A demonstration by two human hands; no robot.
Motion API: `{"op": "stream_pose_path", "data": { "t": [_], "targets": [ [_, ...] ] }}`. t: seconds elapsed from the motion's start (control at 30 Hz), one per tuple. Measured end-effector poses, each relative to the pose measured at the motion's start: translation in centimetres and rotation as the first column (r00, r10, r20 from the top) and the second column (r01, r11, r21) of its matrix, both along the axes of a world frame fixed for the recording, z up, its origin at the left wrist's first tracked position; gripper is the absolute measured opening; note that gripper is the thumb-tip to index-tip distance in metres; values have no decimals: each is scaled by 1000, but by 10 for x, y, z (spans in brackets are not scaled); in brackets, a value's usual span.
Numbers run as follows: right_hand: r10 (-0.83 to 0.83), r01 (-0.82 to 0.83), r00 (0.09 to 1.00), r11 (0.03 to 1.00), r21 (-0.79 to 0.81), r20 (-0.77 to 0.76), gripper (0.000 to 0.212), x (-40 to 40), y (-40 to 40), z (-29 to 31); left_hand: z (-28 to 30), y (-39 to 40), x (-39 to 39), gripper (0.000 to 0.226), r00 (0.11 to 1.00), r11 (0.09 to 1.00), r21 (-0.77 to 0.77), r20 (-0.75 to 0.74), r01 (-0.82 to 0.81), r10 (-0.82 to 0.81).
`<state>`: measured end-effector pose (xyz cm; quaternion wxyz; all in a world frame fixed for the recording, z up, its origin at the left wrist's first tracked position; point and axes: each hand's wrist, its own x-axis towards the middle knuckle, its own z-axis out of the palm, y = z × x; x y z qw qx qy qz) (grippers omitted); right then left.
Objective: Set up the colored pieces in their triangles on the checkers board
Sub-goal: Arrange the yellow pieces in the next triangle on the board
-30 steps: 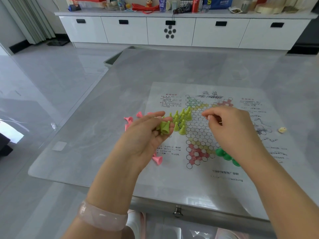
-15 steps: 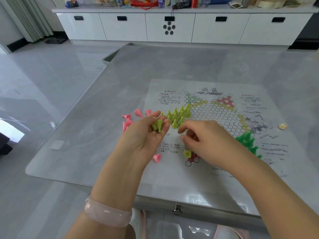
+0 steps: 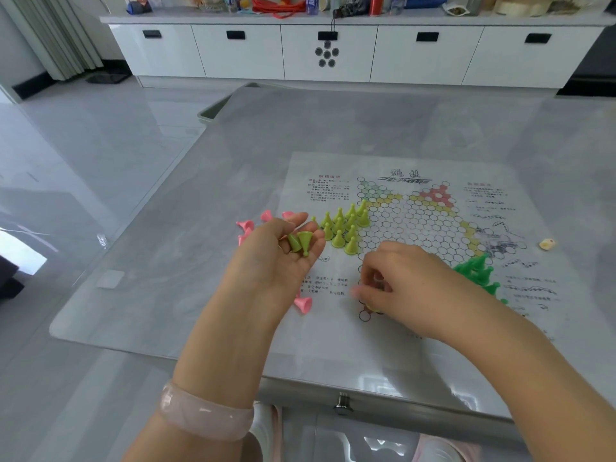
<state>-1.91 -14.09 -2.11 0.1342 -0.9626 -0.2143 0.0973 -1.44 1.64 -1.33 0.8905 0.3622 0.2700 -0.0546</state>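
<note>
The grey marbled bench (image 3: 166,261) carries a white paper checkers board (image 3: 416,228) printed with a hexagon star grid and blocks of text at its sides. On the board's left triangle stands a packed cluster of yellow-green pieces (image 3: 345,225), upright cones with flared bases; a bunch of darker green pieces (image 3: 476,271) stands in the right-hand triangle, partly hidden behind the right forearm. Loose pink pieces (image 3: 246,226) lie tipped over on the bench just left of the board, and one more pink piece (image 3: 303,304) lies beside the left wrist. The left hand (image 3: 276,261) is cupped palm up, its curled fingers cradling a couple of yellow-green cones (image 3: 300,243) as a reserve. The right hand (image 3: 396,285) is down on the board's near triangle, fingertips pressed together around a small piece that is mostly hidden, apparently seating it on a cell. The step in hand seems to be filling that near point; the next move probably calls for releasing the piece upright and taking another from the left palm without nudging the standing cluster.
</note>
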Motion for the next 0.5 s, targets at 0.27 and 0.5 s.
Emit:
{"op": "stream_pose_path", "data": {
  "t": [0.27, 0.5],
  "targets": [
    [-111, 111, 994, 993, 28, 3, 17, -6, 5, -4, -1, -1, 0, 20, 1000, 1000, 9, 3, 6, -7],
    [-83, 82, 996, 996, -21, -24, 16, -7, 8, -5, 0, -1, 0, 20, 1000, 1000, 12, 12, 14, -14]
  ]
}}
